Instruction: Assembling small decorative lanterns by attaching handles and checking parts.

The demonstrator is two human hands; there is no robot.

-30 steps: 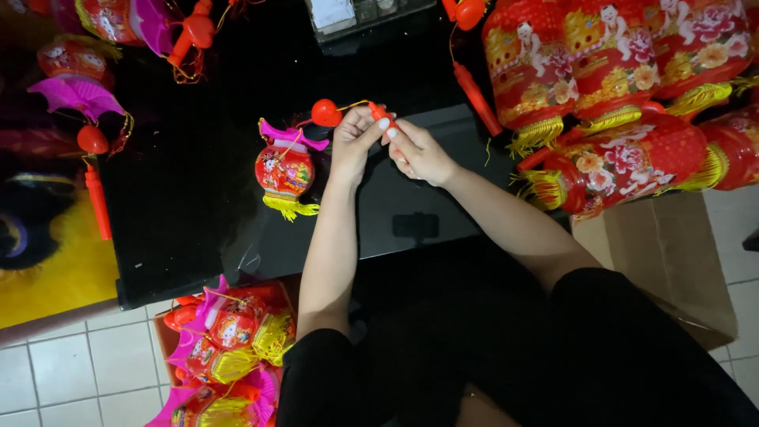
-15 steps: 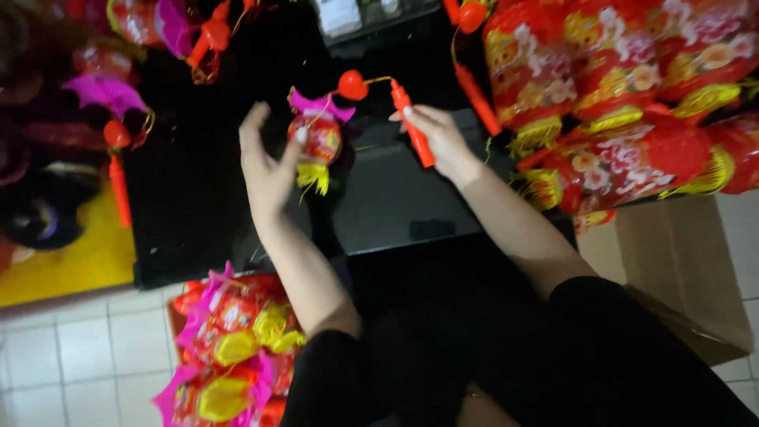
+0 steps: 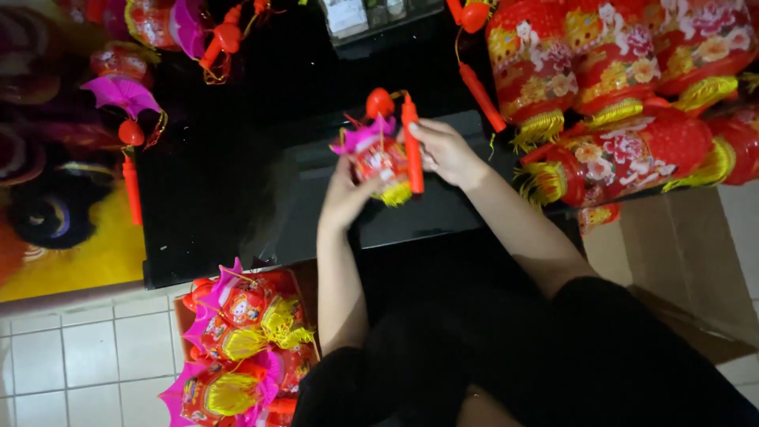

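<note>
Risk: left hand point(image 3: 345, 198) cupping the small lantern point(image 3: 378, 162) and right hand point(image 3: 444, 152) pinching its red stick point(image 3: 413, 146) could tangle the string near the table's point(image 3: 221, 198) front edge.

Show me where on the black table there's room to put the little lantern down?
The widest bare patch of the black table lies left of the left hand, between it and the lanterns with red sticks at the left edge. The right side is crowded with big red lanterns. The right hand holds the small lantern by its red stick.
</note>
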